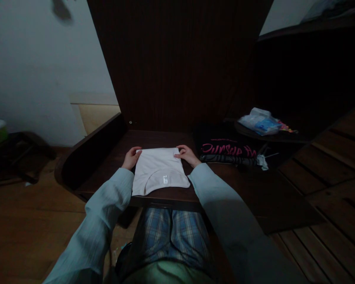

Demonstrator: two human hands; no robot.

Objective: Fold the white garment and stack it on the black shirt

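Observation:
A folded white garment (159, 170) with a small label near its neck lies flat on a dark wooden table (254, 189) in front of me. My left hand (131, 157) grips its far left corner. At the far right corner, my right hand (188, 154) pinches the fabric edge. Both arms are in light grey-blue sleeves.
A folded black garment with pink lettering (225, 149) lies to the right on the table, with a striped item beneath it. A plastic bag (259, 121) sits on a round dark stand at the back right. A raised dark board edges the table's left side. Wooden floor surrounds.

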